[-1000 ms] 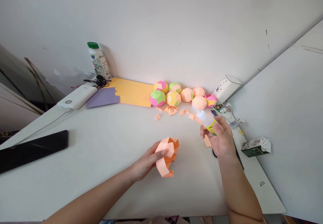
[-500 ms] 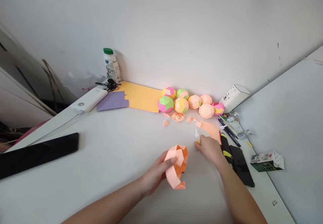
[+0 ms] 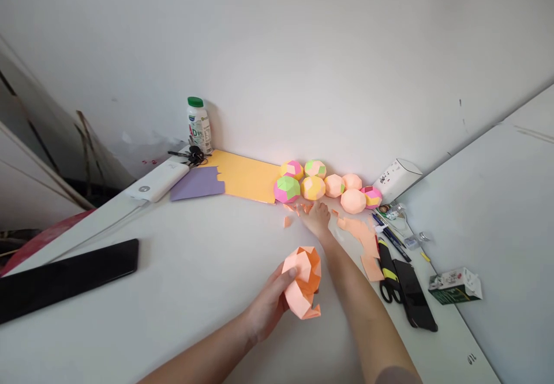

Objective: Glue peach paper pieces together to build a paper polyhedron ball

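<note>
left hand: the left hand (image 3: 270,300) is closed around the peach paper shell (image 3: 296,300), thumb pressed on its outer face, fingers behind it.
paper shell: folded in flat facets, with a jagged gap on its right side showing the hollow inside; held above the near middle of the white desk (image 3: 194,291).
right hand: the right hand (image 3: 318,217) reaches in among the loose peach pieces (image 3: 287,222), just before the balls; cannot tell whether its fingers grip 1.
paper balls: 8 faceted paper balls (image 3: 353,201) sit clustered near the wall (image 3: 277,72), some peach, others mixing pink, green and yellow.
sheets: a yellow-orange sheet (image 3: 246,176) lies left of the balls; a purple sheet (image 3: 197,184) meets its left end.
left side: white power bank (image 3: 158,182), keys (image 3: 195,155), upright green-capped bottle (image 3: 199,130); nearer, a long black object (image 3: 69,277).
right side: peach offcut (image 3: 361,232), pens (image 3: 392,237), black-and-yellow scissors (image 3: 390,271), a phone (image 3: 414,294) just beside them, and a green-and-white carton (image 3: 456,287).
</note>
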`<action>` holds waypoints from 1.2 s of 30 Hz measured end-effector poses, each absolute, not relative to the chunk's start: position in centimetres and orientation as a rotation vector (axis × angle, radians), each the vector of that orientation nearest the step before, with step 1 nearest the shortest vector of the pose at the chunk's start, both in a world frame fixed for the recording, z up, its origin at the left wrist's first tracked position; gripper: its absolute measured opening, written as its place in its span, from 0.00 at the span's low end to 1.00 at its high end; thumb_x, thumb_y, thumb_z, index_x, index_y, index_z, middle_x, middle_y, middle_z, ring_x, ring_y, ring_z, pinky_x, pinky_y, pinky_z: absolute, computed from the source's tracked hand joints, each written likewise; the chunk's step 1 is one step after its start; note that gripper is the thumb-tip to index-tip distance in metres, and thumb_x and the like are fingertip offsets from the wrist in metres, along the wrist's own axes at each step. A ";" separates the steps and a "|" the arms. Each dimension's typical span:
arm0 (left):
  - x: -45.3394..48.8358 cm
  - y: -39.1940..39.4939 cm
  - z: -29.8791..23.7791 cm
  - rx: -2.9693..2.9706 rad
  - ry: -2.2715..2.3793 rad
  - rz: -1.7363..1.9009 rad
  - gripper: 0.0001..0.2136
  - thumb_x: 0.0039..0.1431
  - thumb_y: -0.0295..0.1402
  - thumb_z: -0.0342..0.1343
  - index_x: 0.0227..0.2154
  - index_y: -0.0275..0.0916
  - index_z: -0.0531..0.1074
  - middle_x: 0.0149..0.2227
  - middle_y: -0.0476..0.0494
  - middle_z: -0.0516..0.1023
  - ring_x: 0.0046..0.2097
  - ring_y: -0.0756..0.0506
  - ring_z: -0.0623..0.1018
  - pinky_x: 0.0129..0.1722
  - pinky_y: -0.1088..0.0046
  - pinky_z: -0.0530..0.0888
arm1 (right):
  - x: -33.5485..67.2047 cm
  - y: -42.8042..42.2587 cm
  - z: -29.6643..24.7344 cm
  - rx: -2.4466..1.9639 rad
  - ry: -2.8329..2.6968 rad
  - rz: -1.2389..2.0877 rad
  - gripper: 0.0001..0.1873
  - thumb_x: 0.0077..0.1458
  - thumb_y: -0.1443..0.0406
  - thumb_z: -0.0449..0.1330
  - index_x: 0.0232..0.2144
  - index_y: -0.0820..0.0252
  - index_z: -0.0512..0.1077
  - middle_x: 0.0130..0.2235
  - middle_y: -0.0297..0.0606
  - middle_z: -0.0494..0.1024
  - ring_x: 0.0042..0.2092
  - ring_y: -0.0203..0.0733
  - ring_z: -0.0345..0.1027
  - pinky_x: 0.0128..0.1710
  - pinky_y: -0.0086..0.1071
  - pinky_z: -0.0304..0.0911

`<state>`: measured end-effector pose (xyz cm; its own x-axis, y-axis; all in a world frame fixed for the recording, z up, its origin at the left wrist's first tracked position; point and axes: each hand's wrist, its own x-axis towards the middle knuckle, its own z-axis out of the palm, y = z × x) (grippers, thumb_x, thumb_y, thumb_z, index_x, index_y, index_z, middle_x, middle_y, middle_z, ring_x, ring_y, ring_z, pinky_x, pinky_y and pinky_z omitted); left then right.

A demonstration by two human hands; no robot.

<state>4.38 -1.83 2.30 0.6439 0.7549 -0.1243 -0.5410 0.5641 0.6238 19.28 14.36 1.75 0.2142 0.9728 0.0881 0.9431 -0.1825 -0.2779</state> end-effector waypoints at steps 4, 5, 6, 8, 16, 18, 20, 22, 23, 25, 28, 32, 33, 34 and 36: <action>4.3 -1.7 2.6 0.477 0.441 0.785 0.20 0.60 0.47 0.49 0.46 0.37 0.69 0.41 0.37 0.74 0.43 0.39 0.75 0.41 0.61 0.74 | 18.8 13.2 0.9 -2.206 -1.916 0.179 0.22 0.56 0.52 0.53 0.42 0.65 0.66 0.49 0.57 0.68 0.54 0.61 0.57 0.49 0.47 0.53; 4.3 -1.8 2.7 0.458 0.451 0.772 0.20 0.59 0.48 0.49 0.45 0.36 0.69 0.40 0.36 0.74 0.43 0.39 0.75 0.41 0.62 0.74 | 18.7 12.7 1.0 -2.185 -1.964 0.201 0.22 0.57 0.51 0.53 0.42 0.64 0.66 0.48 0.55 0.69 0.53 0.59 0.59 0.48 0.45 0.55; 4.3 -1.8 2.9 0.449 0.455 0.759 0.21 0.59 0.48 0.50 0.44 0.36 0.70 0.40 0.36 0.75 0.43 0.39 0.75 0.40 0.62 0.73 | 18.7 12.3 1.1 -2.160 -2.012 0.226 0.21 0.57 0.51 0.52 0.43 0.63 0.66 0.47 0.52 0.70 0.51 0.56 0.61 0.47 0.43 0.56; 4.2 -2.0 3.2 0.459 0.447 0.740 0.21 0.58 0.48 0.51 0.44 0.36 0.69 0.41 0.35 0.75 0.43 0.38 0.75 0.39 0.63 0.73 | 18.3 12.1 1.4 -2.093 -2.108 0.263 0.21 0.59 0.51 0.50 0.46 0.59 0.65 0.47 0.47 0.70 0.49 0.50 0.63 0.45 0.38 0.58; 4.2 -2.0 3.3 0.492 0.440 0.775 0.21 0.60 0.46 0.50 0.48 0.36 0.67 0.43 0.35 0.75 0.43 0.39 0.75 0.38 0.64 0.73 | 15.7 14.2 0.5 -2.001 -2.233 0.125 0.21 0.57 0.54 0.54 0.49 0.60 0.66 0.53 0.50 0.66 0.56 0.55 0.56 0.51 0.44 0.53; 4.2 -2.0 3.2 0.489 0.436 0.781 0.21 0.59 0.47 0.50 0.48 0.36 0.67 0.44 0.34 0.74 0.45 0.38 0.75 0.38 0.63 0.73 | 15.7 13.9 0.3 -2.006 -2.243 0.095 0.18 0.57 0.57 0.53 0.46 0.60 0.68 0.50 0.50 0.69 0.54 0.55 0.58 0.49 0.44 0.55; 4.2 -2.0 3.3 0.485 0.432 0.780 0.22 0.59 0.48 0.51 0.48 0.35 0.67 0.45 0.33 0.74 0.45 0.37 0.75 0.37 0.64 0.73 | 15.9 13.4 0.2 -2.009 -2.256 0.076 0.17 0.57 0.57 0.53 0.44 0.61 0.69 0.48 0.50 0.70 0.52 0.54 0.59 0.47 0.42 0.57; 4.2 -2.1 3.5 0.487 0.428 0.772 0.23 0.58 0.48 0.51 0.49 0.35 0.67 0.44 0.33 0.75 0.45 0.37 0.76 0.36 0.65 0.73 | 16.1 13.4 0.4 -2.013 -2.257 0.045 0.19 0.57 0.55 0.53 0.45 0.62 0.68 0.53 0.52 0.66 0.54 0.55 0.57 0.48 0.42 0.57; 4.2 -2.1 3.6 0.489 0.428 0.766 0.23 0.58 0.47 0.51 0.49 0.35 0.67 0.44 0.33 0.75 0.44 0.37 0.76 0.36 0.65 0.73 | 16.2 13.7 0.5 -2.017 -2.251 0.028 0.21 0.58 0.55 0.52 0.47 0.63 0.67 0.57 0.52 0.63 0.56 0.55 0.55 0.49 0.42 0.56; 4.1 -2.2 3.7 0.495 0.429 0.757 0.23 0.58 0.47 0.51 0.49 0.35 0.67 0.42 0.33 0.76 0.44 0.37 0.76 0.36 0.65 0.73 | 16.2 14.6 0.5 -2.042 -2.232 0.009 0.24 0.58 0.55 0.51 0.51 0.66 0.64 0.61 0.54 0.56 0.58 0.56 0.52 0.50 0.42 0.55; 4.1 -2.1 3.6 0.505 0.423 0.761 0.22 0.59 0.47 0.51 0.48 0.35 0.68 0.44 0.33 0.76 0.45 0.36 0.76 0.36 0.65 0.73 | 16.2 16.5 0.5 -2.096 -2.204 0.019 0.28 0.56 0.54 0.52 0.52 0.70 0.63 0.63 0.56 0.54 0.58 0.58 0.54 0.51 0.44 0.55; 4.2 -1.8 3.4 0.509 0.434 0.779 0.22 0.60 0.47 0.50 0.50 0.36 0.67 0.45 0.34 0.75 0.45 0.36 0.76 0.37 0.64 0.73 | 15.9 17.9 0.6 -2.123 -2.193 0.030 0.26 0.58 0.53 0.51 0.49 0.68 0.66 0.59 0.56 0.62 0.56 0.59 0.57 0.53 0.47 0.52; 4.1 -1.7 3.3 0.508 0.442 0.779 0.22 0.60 0.46 0.49 0.51 0.36 0.66 0.44 0.34 0.76 0.45 0.37 0.76 0.37 0.64 0.73 | 15.9 17.8 0.7 -2.120 -2.203 0.040 0.25 0.58 0.53 0.50 0.49 0.67 0.67 0.57 0.55 0.65 0.56 0.59 0.57 0.53 0.47 0.52; 4.1 -1.7 3.3 0.506 0.449 0.778 0.23 0.60 0.46 0.49 0.52 0.36 0.66 0.44 0.34 0.76 0.45 0.37 0.76 0.37 0.64 0.73 | 15.8 17.6 0.7 -2.111 -2.219 0.053 0.25 0.59 0.53 0.49 0.48 0.66 0.67 0.55 0.54 0.68 0.55 0.58 0.57 0.52 0.47 0.53; 4.1 -1.7 3.3 0.502 0.451 0.774 0.23 0.60 0.46 0.49 0.53 0.37 0.65 0.43 0.34 0.76 0.44 0.37 0.76 0.38 0.64 0.73 | 15.9 16.5 0.8 -2.080 -2.269 0.087 0.23 0.59 0.53 0.48 0.47 0.63 0.68 0.52 0.51 0.70 0.55 0.57 0.58 0.50 0.45 0.55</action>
<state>4.11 -1.70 3.31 0.6326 0.7487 -0.1982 -0.5415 0.6105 0.5780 15.85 16.47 0.77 -0.0864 0.9962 0.0076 0.9927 0.0868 -0.0832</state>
